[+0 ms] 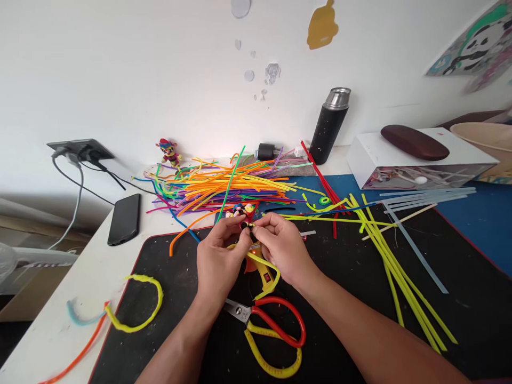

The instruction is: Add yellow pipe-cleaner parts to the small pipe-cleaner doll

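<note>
Over the black mat, my left hand (222,253) and my right hand (286,248) meet, both closed in a pinch. Between the fingertips is a yellow pipe cleaner (276,277), its free length curling down below my hands, along with a small black part (247,226) that is mostly covered. Just beyond my fingers sits a small red, yellow and black figure (250,210), partly hidden. Beneath my hands lies a yellow hot glue gun (264,274) with a red switch. Scissors (290,322) with one red and one yellow handle lie nearer to me.
A heap of coloured pipe cleaners (240,184) spreads along the back. Several yellow ones (404,277) and clear glue sticks (416,245) lie on the right. A black flask (328,128) stands by a white box (424,154). A phone (124,218) rests on the left.
</note>
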Motion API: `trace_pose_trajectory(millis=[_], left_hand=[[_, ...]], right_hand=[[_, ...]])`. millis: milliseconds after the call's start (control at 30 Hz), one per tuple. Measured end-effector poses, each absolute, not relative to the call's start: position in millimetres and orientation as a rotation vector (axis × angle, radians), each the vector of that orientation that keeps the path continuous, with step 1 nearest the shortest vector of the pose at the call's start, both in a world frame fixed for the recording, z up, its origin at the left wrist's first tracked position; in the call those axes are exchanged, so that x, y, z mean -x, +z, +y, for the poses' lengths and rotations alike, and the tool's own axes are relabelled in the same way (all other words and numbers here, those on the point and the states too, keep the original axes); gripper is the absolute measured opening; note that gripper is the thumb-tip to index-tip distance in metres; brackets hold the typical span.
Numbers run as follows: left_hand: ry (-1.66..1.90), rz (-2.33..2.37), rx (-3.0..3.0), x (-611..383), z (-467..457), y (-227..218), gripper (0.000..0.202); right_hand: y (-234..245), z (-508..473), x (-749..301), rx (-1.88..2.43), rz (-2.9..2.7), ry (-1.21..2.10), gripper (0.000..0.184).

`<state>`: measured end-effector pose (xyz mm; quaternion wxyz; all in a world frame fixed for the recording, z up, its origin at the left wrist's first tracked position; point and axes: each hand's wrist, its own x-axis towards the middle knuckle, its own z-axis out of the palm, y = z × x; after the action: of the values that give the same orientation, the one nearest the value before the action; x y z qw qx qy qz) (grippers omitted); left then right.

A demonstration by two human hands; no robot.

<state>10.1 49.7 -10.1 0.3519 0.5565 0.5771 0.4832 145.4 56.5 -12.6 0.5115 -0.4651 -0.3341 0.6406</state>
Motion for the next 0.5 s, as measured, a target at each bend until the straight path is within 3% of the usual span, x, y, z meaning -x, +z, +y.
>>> trace_pose_trajectory(millis=[233, 500], left_hand=[[1.232, 1.473, -1.447, -8.4, 49.6, -8.8, 0.025], [1.124, 1.594, -1.669, -7.3, 47.4, 1.3, 0.025]], right_hand=[[-12.5, 57.4, -146.9, 1.121, -0.802, 1.576, 0.02], [-10.4, 54.6, -153.4, 1.252, -1.152, 1.256, 0.013]])
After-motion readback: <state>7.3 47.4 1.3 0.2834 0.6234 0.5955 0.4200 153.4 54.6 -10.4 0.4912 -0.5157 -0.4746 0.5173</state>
